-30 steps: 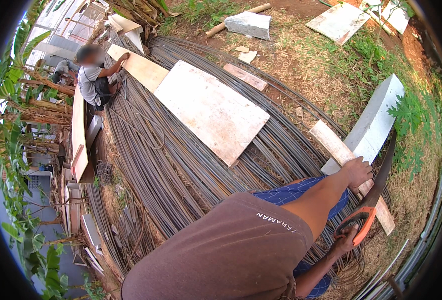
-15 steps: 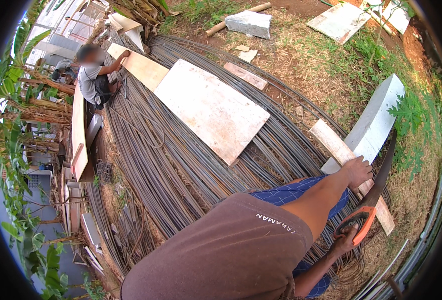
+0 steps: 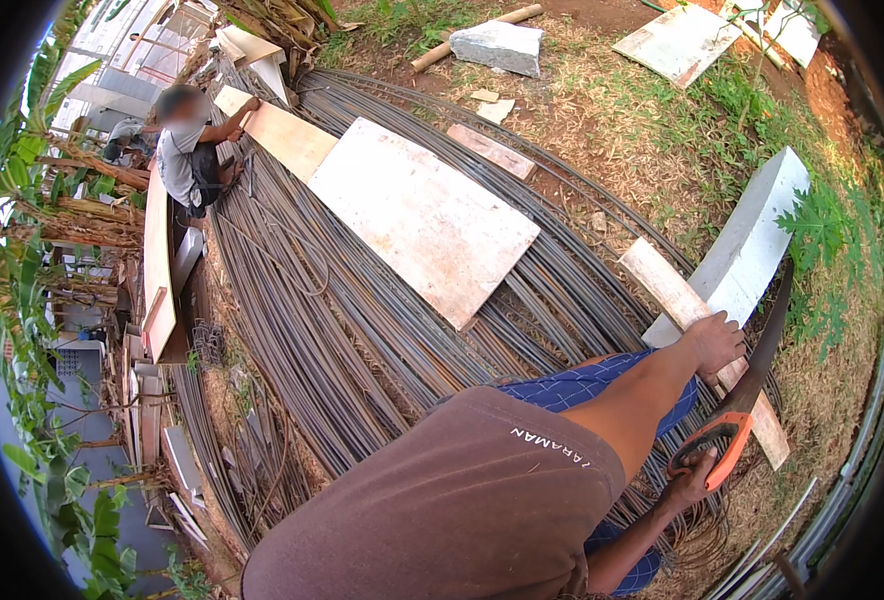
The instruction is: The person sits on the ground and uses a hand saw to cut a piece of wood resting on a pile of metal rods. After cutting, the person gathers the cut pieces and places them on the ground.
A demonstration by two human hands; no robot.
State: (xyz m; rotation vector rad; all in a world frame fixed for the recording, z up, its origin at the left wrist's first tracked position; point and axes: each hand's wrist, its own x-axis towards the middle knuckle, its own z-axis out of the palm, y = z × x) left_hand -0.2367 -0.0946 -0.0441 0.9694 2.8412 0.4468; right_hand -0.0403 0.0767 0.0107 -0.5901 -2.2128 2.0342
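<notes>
While the left hand (image 3: pixel 714 342) presses flat, open, on the wooden plank (image 3: pixel 697 330) to steady it | right hand (image 3: pixel 690 480) grips the handsaw (image 3: pixel 752 385), lower right, blade across plank | white block (image 3: pixel 752 250) beside | rebar pile (image 3: pixel 362 330) beneath supports it.

Left hand (image 3: pixel 717 343) pressed flat, arm outstretched, right hand (image 3: pixel 690 479) fisted, gripping
</notes>
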